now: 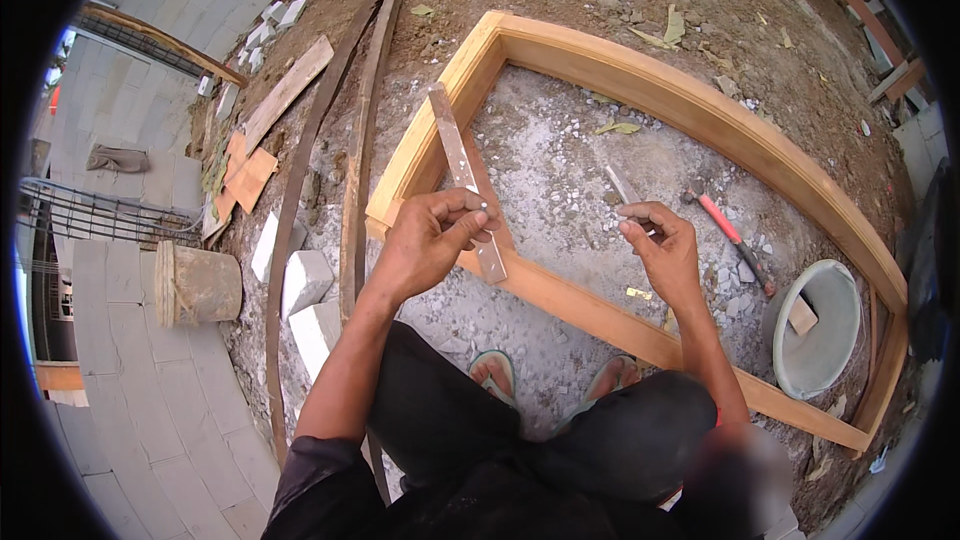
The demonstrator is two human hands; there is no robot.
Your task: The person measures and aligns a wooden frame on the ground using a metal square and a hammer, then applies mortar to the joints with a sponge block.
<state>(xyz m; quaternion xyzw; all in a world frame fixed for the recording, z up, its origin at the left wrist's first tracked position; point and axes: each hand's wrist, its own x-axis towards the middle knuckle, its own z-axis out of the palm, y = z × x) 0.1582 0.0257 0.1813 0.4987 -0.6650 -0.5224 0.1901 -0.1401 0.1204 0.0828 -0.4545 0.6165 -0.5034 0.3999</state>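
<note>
Metal strip (462,172) pinched in left hand (425,245); right hand (662,245) grips screwdriver (624,187); bucket (835,290) holds wood block (801,315).

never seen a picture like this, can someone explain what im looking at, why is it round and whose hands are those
There is no machine here. A person wears a wide camera on the head, looking down, so straight edges bend and the corners go black. The two arms coming up from the bottom are that person's own. The left hand holds a flat metal strip with holes. The right hand pinches something small I cannot make out. On the gravel lies a wooden frame, with a red-handled hammer inside it and a grey bucket beside.
</note>
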